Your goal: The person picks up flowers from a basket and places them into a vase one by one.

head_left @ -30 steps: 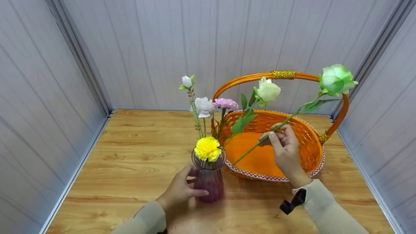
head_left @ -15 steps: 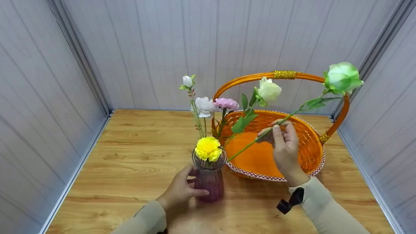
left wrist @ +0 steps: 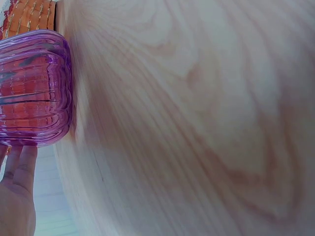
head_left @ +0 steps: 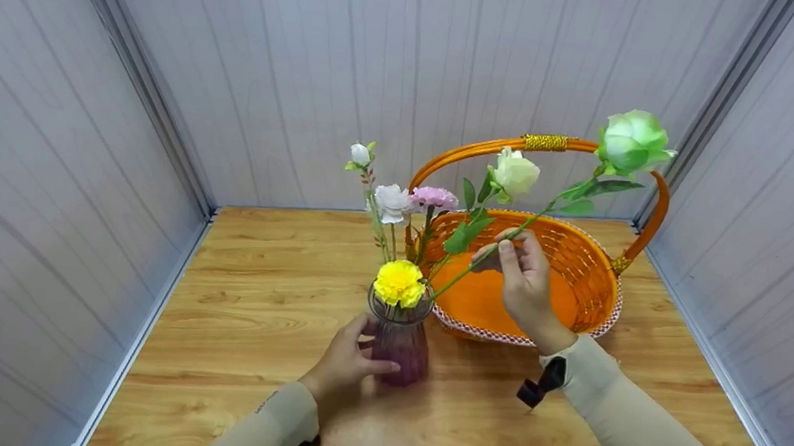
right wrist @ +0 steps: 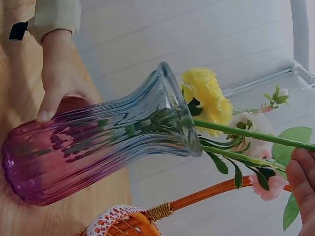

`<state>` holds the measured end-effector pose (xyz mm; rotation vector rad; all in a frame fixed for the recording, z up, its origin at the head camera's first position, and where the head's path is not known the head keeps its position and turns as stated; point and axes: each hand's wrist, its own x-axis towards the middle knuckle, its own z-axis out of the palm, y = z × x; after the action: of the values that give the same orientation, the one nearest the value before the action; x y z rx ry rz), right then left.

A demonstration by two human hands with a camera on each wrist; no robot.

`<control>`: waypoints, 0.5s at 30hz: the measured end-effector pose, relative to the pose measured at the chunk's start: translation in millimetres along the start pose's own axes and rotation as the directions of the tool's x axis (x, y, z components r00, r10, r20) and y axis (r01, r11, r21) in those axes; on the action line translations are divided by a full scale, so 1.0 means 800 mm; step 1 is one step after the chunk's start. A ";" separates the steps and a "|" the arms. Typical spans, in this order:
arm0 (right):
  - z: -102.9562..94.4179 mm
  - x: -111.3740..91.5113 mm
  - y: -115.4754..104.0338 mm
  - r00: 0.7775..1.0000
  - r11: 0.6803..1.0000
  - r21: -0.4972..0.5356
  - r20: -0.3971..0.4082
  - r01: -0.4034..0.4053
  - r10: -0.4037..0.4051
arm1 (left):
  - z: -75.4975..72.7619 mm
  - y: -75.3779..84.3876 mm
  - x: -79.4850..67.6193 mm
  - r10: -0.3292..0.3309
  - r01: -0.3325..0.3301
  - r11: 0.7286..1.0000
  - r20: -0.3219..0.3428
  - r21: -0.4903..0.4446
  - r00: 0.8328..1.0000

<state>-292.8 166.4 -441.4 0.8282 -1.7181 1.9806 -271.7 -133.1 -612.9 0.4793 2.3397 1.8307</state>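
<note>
My left hand point(head_left: 342, 360) holds the ribbed glass vase point(head_left: 406, 353), purple at its base, with the thumb across the front. Between thumb and fingers, my right hand point(head_left: 529, 286) pinches the stem of a large green-white rose point(head_left: 634, 142), which leans up to the right. The lower end of that stem point(right wrist: 246, 132) meets the vase's rim in the right wrist view; whether it is inside I cannot tell. Standing in the vase are a yellow carnation point(head_left: 399, 283), a pink carnation point(head_left: 435, 197), a white flower point(head_left: 391, 203), a small white bud point(head_left: 360, 154) and a pale cream rose point(head_left: 516, 172).
Behind the vase and to its right stands an orange woven basket point(head_left: 595, 298) with a tall arched handle point(head_left: 475, 149). Everything rests on a wood-grain table point(head_left: 254, 289). Pale panelled walls point(head_left: 294, 85) close in the back and both sides.
My right hand has moved left, bringing the green-white rose's lower stem end from the basket's front edge to the vase's rim. The left hand and the vase have stayed put.
</note>
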 end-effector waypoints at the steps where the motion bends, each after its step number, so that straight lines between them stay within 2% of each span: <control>1: 0.002 0.000 0.001 1.000 1.000 -0.010 0.015 -0.004 0.004 | 0.000 0.000 0.000 0.000 0.000 1.000 0.000 -0.003 1.000; 8: 0.016 0.001 0.007 0.992 0.994 -0.083 0.105 -0.066 0.075 | 0.001 -0.002 0.000 0.003 -0.003 1.000 0.004 -0.023 1.000; 15: 0.029 0.001 0.011 0.978 0.981 -0.170 0.170 -0.094 0.123 | 0.001 -0.002 0.000 0.008 -0.008 1.000 0.002 -0.016 1.000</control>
<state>-295.2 141.7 -445.8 0.8969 -2.0369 1.8516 -271.6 -132.5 -614.6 0.4888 2.3231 1.8506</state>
